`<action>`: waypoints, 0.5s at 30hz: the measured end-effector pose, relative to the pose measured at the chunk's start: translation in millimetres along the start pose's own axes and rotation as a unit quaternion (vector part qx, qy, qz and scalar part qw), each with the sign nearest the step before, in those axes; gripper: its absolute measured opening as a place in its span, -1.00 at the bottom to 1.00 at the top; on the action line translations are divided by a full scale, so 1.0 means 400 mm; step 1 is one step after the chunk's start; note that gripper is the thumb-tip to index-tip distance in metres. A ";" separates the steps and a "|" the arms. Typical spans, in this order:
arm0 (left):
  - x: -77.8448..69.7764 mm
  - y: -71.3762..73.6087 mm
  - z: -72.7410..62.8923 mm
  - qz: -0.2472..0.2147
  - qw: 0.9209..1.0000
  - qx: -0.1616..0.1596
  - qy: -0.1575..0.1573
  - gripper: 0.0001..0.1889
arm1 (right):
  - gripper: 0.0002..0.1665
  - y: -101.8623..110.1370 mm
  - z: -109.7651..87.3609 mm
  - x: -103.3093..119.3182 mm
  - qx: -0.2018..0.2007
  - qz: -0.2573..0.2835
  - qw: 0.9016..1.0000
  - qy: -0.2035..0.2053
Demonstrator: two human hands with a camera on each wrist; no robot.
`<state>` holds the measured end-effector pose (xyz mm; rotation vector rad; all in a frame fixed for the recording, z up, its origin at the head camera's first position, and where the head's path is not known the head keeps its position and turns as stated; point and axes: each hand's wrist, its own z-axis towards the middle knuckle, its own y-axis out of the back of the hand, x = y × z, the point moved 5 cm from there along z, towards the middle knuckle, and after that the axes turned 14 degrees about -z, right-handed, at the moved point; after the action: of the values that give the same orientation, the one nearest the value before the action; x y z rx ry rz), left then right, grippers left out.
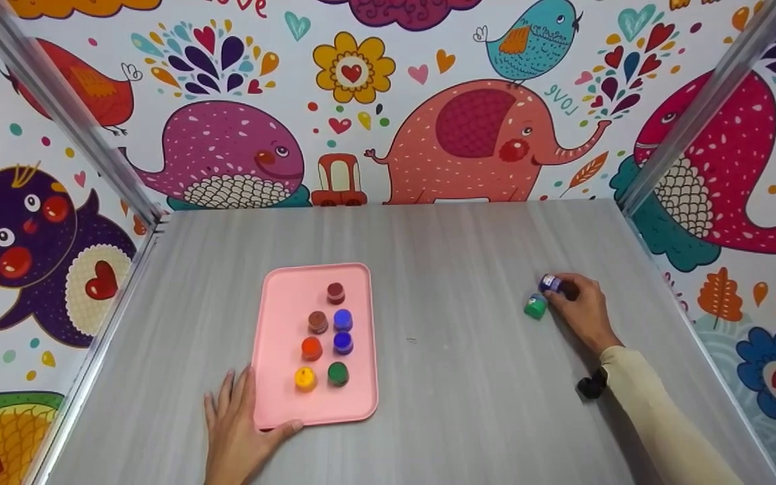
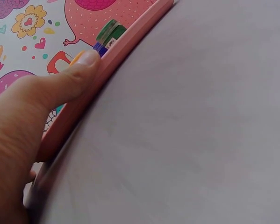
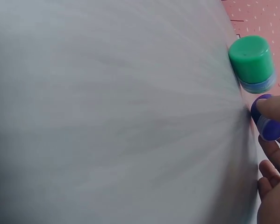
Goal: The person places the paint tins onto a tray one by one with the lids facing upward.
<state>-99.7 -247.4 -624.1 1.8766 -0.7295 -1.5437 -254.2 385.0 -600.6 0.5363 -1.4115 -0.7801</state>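
In the head view, my right hand (image 1: 585, 306) pinches a small violet paint jar (image 1: 550, 283) between thumb and fingers on the right side of the table. The same violet jar (image 3: 270, 128) appears at the right wrist view's edge, partly hidden by the thumb. Close beside it stands a light green paint jar (image 1: 535, 307). A pink tray (image 1: 280, 303) lies left of centre, with several small paint jars on it, among them a yellow one (image 1: 305, 378) and a dark green one (image 1: 338, 374). My left hand (image 1: 236, 421) rests at the tray's near left corner, thumb touching the rim, fingers extended.
A grey wood-grain table (image 1: 455, 323) carries everything. Upright printed panels (image 1: 462, 148) with cartoon animals enclose its back and sides, with metal posts (image 1: 671, 114) at the corners. Bare tabletop lies between the tray and the right hand.
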 end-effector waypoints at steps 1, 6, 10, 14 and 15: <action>0.000 0.000 0.000 0.000 1.000 0.000 0.000 0.57 | -0.54 0.001 -0.001 0.000 0.000 0.001 1.000 -0.002; -0.002 0.000 -0.002 0.001 1.000 -0.007 -0.004 0.57 | -0.53 0.005 -0.005 0.001 -0.013 -0.009 1.000 -0.006; -0.005 0.000 -0.002 0.005 1.000 -0.010 -0.005 0.56 | -0.54 0.008 -0.007 0.006 -0.032 -0.023 0.999 -0.001; -0.004 0.000 -0.002 0.005 1.000 -0.010 -0.005 0.56 | -0.53 0.011 -0.009 0.008 -0.026 -0.025 0.999 -0.001; -0.004 0.000 -0.002 0.004 1.000 -0.009 -0.003 0.56 | -0.53 0.011 -0.009 0.008 -0.023 -0.025 0.999 -0.002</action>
<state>-99.0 -246.0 -622.9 1.8535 -0.7239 -1.5469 -249.9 385.1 -595.4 0.5355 -1.3843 -0.8525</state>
